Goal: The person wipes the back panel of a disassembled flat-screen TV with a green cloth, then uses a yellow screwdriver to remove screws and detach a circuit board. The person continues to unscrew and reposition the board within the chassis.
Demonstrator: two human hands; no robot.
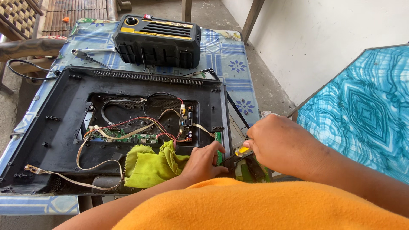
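The screwdriver [238, 154] is being largely covered by the right hand [279, 147], only a yellow stub and dark shaft being shown; its tip is being hidden behind the left hand [204, 164]. The yellow-green cloth [149, 166] is being partly covered at 3 o'clock. The patterned panel [366, 110] is being cut off at the right edge.

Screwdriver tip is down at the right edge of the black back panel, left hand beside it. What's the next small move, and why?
Probably keep the left hand pressed at the panel's right edge and turn the yellow-handled screwdriver in place. The right hand grips it with the tip at that edge beside the left fingers; the tip itself is hidden, so seat it by feel first.
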